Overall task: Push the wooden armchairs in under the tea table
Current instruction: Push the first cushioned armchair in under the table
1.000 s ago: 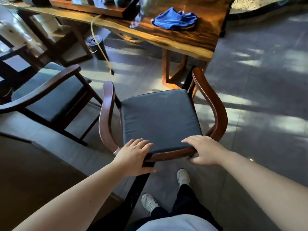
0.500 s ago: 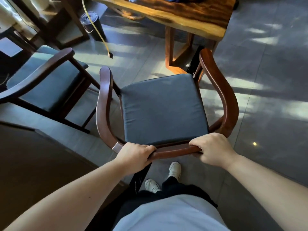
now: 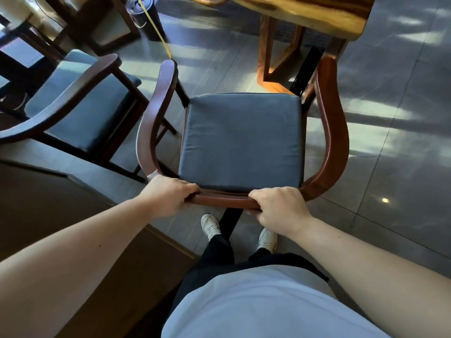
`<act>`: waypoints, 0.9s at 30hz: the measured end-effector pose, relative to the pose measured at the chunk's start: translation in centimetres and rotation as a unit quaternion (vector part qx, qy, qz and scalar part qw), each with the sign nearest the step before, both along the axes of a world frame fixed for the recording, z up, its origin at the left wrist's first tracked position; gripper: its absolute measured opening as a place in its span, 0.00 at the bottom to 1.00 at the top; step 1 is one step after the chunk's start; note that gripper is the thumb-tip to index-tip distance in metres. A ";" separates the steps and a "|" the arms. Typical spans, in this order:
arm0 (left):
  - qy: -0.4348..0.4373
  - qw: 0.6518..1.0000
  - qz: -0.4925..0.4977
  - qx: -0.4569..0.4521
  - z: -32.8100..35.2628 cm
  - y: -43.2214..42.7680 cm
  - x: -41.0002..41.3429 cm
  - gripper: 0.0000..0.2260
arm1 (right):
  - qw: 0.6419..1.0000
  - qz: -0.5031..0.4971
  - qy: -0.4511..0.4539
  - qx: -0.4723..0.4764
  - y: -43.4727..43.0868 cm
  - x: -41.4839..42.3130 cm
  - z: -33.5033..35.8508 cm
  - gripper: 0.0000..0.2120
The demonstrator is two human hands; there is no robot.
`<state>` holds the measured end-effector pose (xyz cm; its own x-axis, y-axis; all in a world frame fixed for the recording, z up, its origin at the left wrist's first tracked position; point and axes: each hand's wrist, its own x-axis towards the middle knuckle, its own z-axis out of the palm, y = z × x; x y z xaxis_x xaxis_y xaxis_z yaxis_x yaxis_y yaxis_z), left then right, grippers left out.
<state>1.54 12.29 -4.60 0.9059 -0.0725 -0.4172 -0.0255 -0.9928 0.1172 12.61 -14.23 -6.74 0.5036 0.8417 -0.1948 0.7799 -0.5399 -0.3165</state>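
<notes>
armchair (image 3: 240, 140) now nearer tea table (image 3: 317, 13) edge — left hand (image 3: 168, 196), right hand (image 3: 278, 211) clamped on backrest rail.

Dim interior — sunlit streaks, glare on floor (image 3: 380, 132); wide-angle edge distortion.

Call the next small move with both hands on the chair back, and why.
Probably push the armchair straight forward toward the tea table. The left hand and right hand both grip its back rail, and the seat is not yet under the tabletop. Steer slightly left: its right armrest sits close to the table leg.
</notes>
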 end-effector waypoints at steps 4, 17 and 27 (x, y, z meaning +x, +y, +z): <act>-0.015 1.000 -0.005 -0.008 0.0 4.5 1.1 0.15 | 1.000 -0.009 0.007 -0.001 4.2 -0.2 -0.1 0.14; -0.053 0.997 -0.029 -0.039 0.1 13.2 4.4 0.16 | 0.989 -0.029 0.147 0.003 11.5 1.9 0.3 0.16; -0.084 0.988 -0.111 -0.060 0.0 3.5 5.6 0.09 | 0.972 -0.037 0.200 -0.113 5.0 6.8 -1.5 0.16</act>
